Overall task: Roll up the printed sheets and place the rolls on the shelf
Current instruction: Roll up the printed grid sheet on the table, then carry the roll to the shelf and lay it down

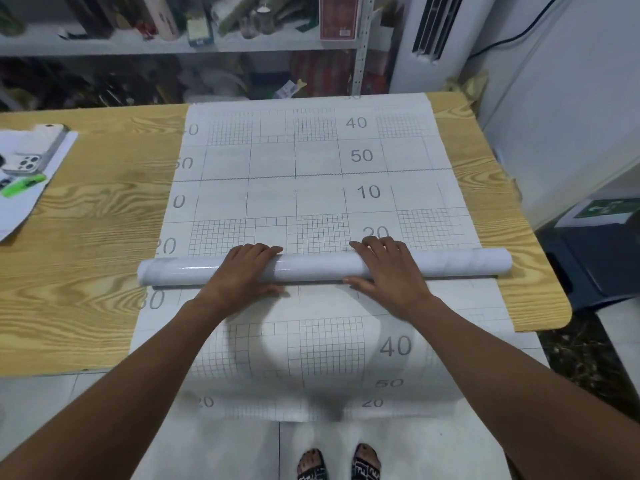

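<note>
A long white printed sheet [311, 161] with grey grid lines and numbers lies flat across the wooden table [97, 216] and hangs over its near edge. A glossy white roll [318, 266] lies crosswise on the sheet, about the sheet's width. My left hand [247, 268] lies over the roll left of its middle, fingers draped across the top and the thumb on the near side. My right hand [384, 266] covers the roll right of its middle in the same way. A metal shelf [166, 46] crowded with goods stands behind the table.
At the table's left edge lie white papers [24, 199] with a phone [33, 161] and a green marker [24, 187] on top. A white air-conditioner column [429, 39] stands at the back right. A dark bin [595, 251] sits right of the table. My sandalled feet [339, 462] are below.
</note>
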The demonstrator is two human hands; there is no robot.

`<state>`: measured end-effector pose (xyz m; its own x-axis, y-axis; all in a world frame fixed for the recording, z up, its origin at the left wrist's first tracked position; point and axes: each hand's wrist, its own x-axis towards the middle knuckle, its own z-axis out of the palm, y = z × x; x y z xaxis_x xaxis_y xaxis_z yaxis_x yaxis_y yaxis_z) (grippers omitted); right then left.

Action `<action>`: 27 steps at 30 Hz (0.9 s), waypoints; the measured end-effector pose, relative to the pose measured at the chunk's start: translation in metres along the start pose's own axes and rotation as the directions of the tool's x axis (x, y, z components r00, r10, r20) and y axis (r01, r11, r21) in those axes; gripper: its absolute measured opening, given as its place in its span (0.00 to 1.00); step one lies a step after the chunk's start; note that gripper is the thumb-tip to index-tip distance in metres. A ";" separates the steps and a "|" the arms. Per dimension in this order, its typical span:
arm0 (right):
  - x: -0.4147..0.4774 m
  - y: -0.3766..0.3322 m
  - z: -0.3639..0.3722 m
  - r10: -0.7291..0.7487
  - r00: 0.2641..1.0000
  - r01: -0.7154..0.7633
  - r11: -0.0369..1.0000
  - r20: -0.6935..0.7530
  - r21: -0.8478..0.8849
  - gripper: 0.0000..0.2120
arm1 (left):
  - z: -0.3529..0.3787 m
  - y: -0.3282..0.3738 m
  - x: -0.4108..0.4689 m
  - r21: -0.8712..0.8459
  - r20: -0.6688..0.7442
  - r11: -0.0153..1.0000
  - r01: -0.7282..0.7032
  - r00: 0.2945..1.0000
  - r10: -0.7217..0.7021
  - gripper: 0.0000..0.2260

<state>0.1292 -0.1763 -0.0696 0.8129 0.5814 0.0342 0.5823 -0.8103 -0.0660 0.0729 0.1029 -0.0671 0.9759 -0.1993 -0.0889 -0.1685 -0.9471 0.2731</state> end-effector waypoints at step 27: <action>0.053 0.035 -0.095 -0.075 0.990 0.071 0.997 0.118 0.044 0.27 | -0.117 0.007 0.057 0.094 0.091 0.986 -0.140 0.987 0.131 0.20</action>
<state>0.1936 -0.1806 0.0243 0.7598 0.6454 -0.0785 0.6371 -0.7632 -0.1076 0.1433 0.1146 0.0415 0.9286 -0.3439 -0.1393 -0.3155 -0.9294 0.1915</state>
